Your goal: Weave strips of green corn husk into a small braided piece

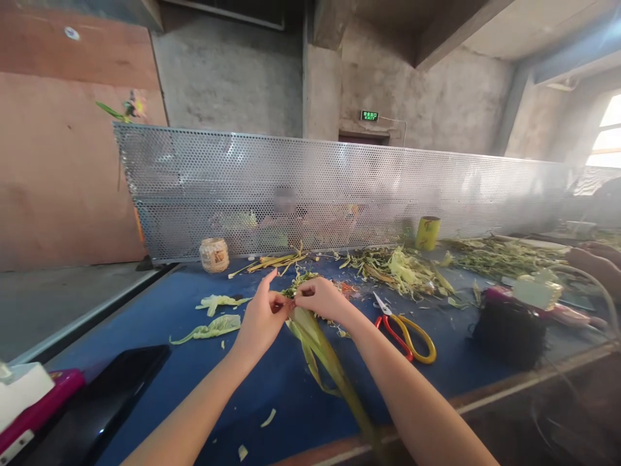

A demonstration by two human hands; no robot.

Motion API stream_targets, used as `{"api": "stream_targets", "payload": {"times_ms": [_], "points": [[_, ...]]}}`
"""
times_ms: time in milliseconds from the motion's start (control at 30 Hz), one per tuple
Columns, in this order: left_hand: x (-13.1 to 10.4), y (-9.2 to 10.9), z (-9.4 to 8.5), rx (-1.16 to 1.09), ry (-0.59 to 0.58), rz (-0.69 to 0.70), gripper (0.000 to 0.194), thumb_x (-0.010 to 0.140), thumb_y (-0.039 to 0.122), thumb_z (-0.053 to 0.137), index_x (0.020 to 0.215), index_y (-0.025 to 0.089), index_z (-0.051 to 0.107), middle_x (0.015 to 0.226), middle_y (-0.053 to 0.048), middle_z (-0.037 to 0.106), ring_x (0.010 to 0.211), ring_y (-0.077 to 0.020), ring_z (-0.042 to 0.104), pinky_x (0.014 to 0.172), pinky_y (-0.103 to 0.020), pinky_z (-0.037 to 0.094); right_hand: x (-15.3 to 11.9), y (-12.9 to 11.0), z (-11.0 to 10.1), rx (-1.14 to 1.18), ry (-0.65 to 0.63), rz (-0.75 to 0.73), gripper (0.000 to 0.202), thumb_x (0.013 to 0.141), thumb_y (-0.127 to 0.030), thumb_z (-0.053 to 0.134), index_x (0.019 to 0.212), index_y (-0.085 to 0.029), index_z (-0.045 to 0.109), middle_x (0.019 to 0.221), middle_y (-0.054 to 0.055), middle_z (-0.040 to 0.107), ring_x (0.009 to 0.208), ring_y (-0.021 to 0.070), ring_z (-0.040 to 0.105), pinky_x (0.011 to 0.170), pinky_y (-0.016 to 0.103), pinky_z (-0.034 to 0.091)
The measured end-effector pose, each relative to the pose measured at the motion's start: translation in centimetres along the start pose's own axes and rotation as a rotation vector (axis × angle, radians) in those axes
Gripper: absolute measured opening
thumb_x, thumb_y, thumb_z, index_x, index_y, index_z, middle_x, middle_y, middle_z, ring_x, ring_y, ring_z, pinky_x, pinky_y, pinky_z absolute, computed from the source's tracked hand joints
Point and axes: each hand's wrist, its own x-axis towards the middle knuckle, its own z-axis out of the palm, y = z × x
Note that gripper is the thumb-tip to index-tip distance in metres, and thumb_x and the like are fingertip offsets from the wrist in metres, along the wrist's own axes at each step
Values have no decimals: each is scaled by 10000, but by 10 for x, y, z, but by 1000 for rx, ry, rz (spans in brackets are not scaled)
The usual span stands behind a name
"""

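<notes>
Near the middle of the blue worktop, a small reddish piece is pinched by the closed fingers of the left hand and the right hand. Long green leaves are draped below them toward the front edge, scissors placed to their right.

Blue tabletop — scissors with one red handle, one yellow — silver dotted mesh.

Scissors just beside right forearm
</notes>
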Motion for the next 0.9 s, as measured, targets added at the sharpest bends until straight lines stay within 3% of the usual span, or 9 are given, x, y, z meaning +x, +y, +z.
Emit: {"api": "stream_targets", "payload": {"times_ms": [233, 367, 500, 567, 700, 900], "points": [[-4, 4, 5, 70, 114, 72, 607, 727, 252, 497, 1285, 154, 277, 694, -1, 618, 676, -163, 583, 683, -313, 448, 2, -4, 3, 150, 56, 97, 152, 607, -187, 445, 463, -148, 418, 450, -58, 299, 450, 54, 277, 418, 188, 190], [0, 4, 4, -73, 84, 37, 617, 707, 291, 533, 1265, 150, 311, 707, -11, 629, 678, -171, 598, 673, -322, 462, 2, -3, 0, 196, 55, 91, 178, 623, -200, 426, 460, -160, 367, 438, -67, 256, 427, 48, 248, 404, 185, 177], [5, 3, 0, -200, 34, -66, 809, 633, 287, 614, 1309, 135, 197, 700, -5, 616, 582, -157, 579, 567, -308, 482, 3, -2, -3, 145, 77, 7, 195, 622, -194, 442, 448, -155, 363, 443, -68, 273, 441, 45, 258, 411, 182, 177], [5, 4, -2, -202, 20, -74, 813, 630, 286, 622, 1306, 132, 197, 662, 14, 595, 557, -147, 568, 548, -297, 483, 3, -2, -3, 156, 63, 42, 176, 625, -193, 444, 462, -152, 394, 437, -71, 290, 425, 40, 266, 409, 180, 181], [0, 4, -3, 19, 88, 90, 696, 711, 294, 561, 1308, 170, 227, 611, 40, 574, 581, -137, 567, 604, -292, 480, 3, -1, -1, 208, 48, 211, 160, 629, -194, 432, 475, -158, 413, 382, -80, 302, 356, 37, 289, 381, 175, 195], [-16, 15, 5, 274, 186, 448, 644, 766, 192, 525, 1329, 224, 214, 690, 25, 628, 721, -132, 607, 734, -296, 489, 11, 13, 0, 255, 93, 313, 221, 634, -187, 448, 427, -170, 376, 287, -77, 317, 286, 47, 322, 346, 166, 250]]}}
